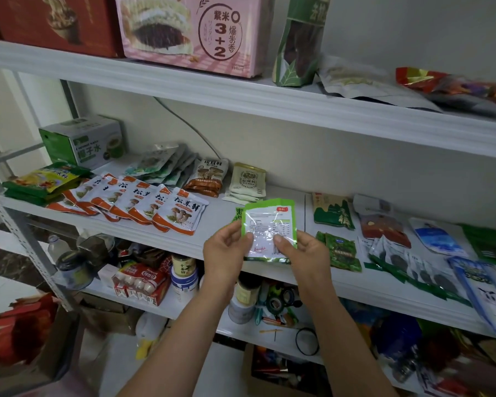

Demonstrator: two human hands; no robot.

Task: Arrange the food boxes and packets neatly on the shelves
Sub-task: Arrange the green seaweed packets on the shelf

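Both forearms reach up from the bottom of the view, and the left hand (226, 249) and right hand (305, 250) each pinch a lower corner of one green-edged packet (268, 224), thumb on the near face and fingers curled behind, so both hands are clamped on it and neither is free. Its glossy film looks slippery, so a loosened pinch on one side could likely let it swing or drop past the shelf (287, 193) edge onto the clutter below the hands. The printed back faces the person, so it could go down wrong side up among neighbours that show their fronts. Set down carelessly, it might land crooked on the green packet (239, 213) peeking out just beyond the left hand, or nudge the fanned row of mushroom packets (181, 213) further to that hand's left, while the dark green packets (342, 253) lie just to the right of the right hand. The held packet stands roughly upright between the two hands, rising above the thumbs, hanging over the front part of the shelf and not resting on it
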